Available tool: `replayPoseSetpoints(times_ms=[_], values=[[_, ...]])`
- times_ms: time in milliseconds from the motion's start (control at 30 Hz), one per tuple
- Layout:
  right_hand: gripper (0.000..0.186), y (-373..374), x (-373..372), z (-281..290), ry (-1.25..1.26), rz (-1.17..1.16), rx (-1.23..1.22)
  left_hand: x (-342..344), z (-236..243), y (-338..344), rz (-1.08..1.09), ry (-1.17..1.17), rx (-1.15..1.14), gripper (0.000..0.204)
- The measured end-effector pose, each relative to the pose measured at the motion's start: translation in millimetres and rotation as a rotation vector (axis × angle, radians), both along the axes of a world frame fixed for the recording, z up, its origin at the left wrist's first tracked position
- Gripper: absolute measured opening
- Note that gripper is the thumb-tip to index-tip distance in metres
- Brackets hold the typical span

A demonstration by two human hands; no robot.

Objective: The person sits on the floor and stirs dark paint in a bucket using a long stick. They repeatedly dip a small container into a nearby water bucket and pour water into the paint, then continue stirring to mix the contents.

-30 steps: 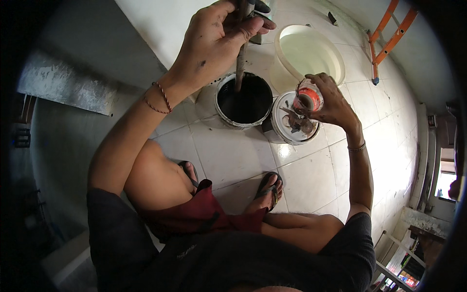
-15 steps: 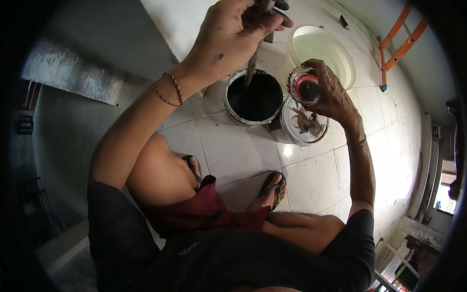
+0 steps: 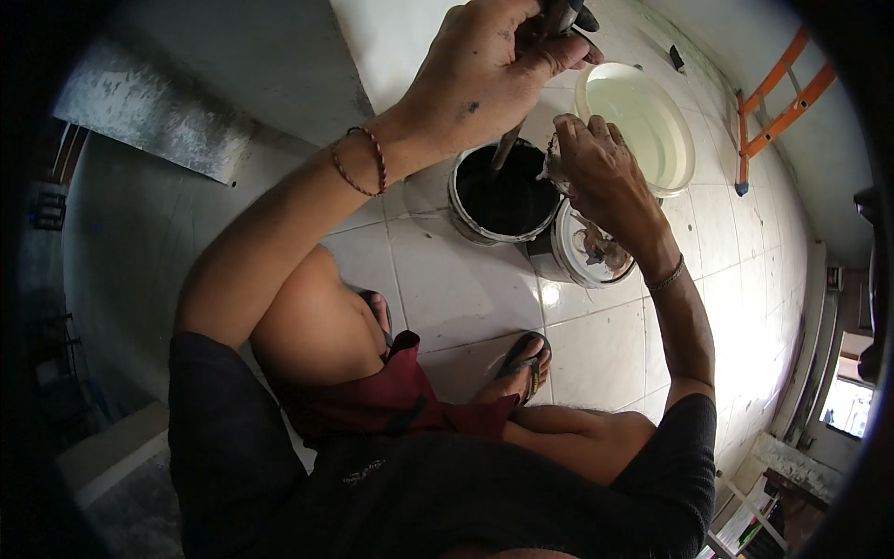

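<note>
I find the grey-brown, slim stick [image 3: 508, 147] slanting down into the round, white-rimmed bucket [image 3: 494, 237] with its dark interior; the stick's lower end is lost in the black, so I cannot establish how deep it reaches. The left hand [image 3: 507, 70] grips the stick above the opening, fingers curled closed round it. The right hand [image 3: 601, 172] is at the bucket's right rim, its fingers bent round a clear, smeared cup [image 3: 551, 166] of which only an edge shows; its contents and tilt I cannot verify. I note two hazards: a slick, smeared grip could let the cup slip into the bucket or onto the floor, and a hard sideways push on the stick could rock the bucket or flick dark matter over the rim. Just right of the bucket, partly beneath the right forearm in my view, is a round, white-lidded pail [image 3: 570, 244], its lid fouled with brown residue. Beyond lies a wide, pale plastic basin [image 3: 691, 158] of cloudy liquid. All three rest on a glossy, off-white tiled floor [image 3: 438, 298], marked with specks. I record an orange ladder [image 3: 780, 124] by the far right wall and a mottled grey slab [image 3: 154, 121] at left.
</note>
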State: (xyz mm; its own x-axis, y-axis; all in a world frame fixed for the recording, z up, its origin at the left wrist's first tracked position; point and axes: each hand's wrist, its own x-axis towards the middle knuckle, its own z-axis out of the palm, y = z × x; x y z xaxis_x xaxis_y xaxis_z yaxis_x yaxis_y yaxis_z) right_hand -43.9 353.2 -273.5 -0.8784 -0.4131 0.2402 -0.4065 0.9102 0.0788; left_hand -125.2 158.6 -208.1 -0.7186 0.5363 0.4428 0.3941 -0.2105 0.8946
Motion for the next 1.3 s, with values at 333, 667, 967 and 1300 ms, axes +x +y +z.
replayPoseSetpoints(times_ms=[333,667,967,1300], values=[[0.036,-13.1,-13.7,-10.8,0.125,0.112,0.118,1.6,3.2,-6.0,0.023,0.044,-0.001,0.016],[0.036,-19.5,-16.8,-18.3,0.166,0.116,0.146,0.1,3.7,-6.4,0.038,0.058,0.03,0.015],[0.041,-24.5,-14.2,-25.5,0.189,0.08,0.21,0.1,8.0,-7.8,0.071,0.072,0.043,0.017],[0.083,10.2,-8.5,7.0,-0.024,-0.083,-0.075,-0.9,7.0,-5.5,0.059,-0.036,0.002,0.013]])
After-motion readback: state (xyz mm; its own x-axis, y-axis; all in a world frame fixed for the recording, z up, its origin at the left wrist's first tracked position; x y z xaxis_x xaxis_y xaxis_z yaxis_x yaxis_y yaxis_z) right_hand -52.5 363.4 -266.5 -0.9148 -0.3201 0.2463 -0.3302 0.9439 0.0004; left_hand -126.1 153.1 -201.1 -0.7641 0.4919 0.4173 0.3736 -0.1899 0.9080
